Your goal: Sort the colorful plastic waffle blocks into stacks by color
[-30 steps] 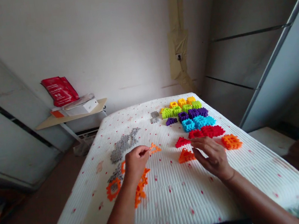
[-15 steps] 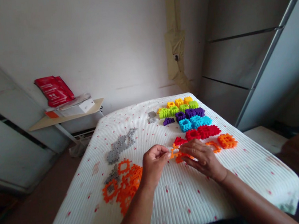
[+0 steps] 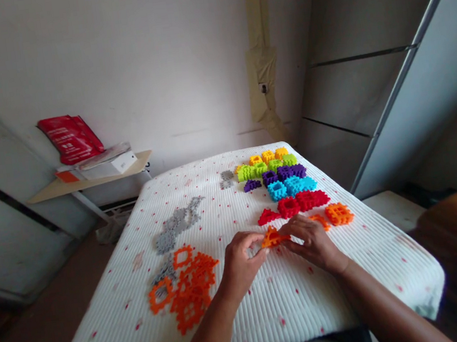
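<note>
My left hand (image 3: 240, 259) and my right hand (image 3: 311, 241) meet at the middle of the bed, both pinching an orange triangular block assembly (image 3: 271, 238) between their fingertips. A pile of loose flat orange pieces (image 3: 187, 286) lies to the left of my left hand. Beyond my right hand sit an orange square block (image 3: 338, 213) and a partly hidden orange piece (image 3: 321, 219). A red triangular block (image 3: 267, 217) lies just past the held piece.
Finished blocks stand in coloured rows further back: red (image 3: 304, 202), blue (image 3: 289, 187), purple (image 3: 282, 174), green (image 3: 264, 168), yellow (image 3: 269, 156). Grey flat pieces (image 3: 179, 225) lie at the left. The white spotted mattress (image 3: 272, 311) fills the foreground. A shelf with a white box (image 3: 102, 168) stands by the wall.
My left hand carried a flat orange piece from the left pile over to the orange triangle by my right hand. Both hands now grip the assembly together. The camera has shifted right.
</note>
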Motion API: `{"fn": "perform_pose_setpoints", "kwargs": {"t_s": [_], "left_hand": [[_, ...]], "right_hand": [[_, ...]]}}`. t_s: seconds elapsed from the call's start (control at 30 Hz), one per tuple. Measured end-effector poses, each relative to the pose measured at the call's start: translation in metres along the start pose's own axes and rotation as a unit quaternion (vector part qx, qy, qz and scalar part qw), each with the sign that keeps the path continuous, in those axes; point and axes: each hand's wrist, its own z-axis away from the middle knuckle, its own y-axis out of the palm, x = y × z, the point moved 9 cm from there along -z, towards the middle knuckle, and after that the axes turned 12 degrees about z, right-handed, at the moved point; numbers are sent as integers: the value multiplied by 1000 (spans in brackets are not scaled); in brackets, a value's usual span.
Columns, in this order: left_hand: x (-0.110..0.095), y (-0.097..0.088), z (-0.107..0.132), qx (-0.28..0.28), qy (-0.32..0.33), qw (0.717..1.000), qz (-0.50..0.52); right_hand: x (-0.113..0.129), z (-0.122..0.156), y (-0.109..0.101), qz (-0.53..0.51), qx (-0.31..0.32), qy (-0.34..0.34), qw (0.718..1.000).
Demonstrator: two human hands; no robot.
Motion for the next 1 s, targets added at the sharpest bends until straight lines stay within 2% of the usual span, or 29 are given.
{"fn": "perform_pose_setpoints", "kwargs": {"t_s": [0.2,0.63,1.0], "left_hand": [[-2,5,0,0,64,994,-84],[5,11,-1,2,45,994,-100],[5,14,0,9,62,990,-125]], "right_hand": [[-4,0,2,5,12,4,1000],[-5,0,4,53,3,-4,999],[-7,0,7,50,3,7,999]]}}
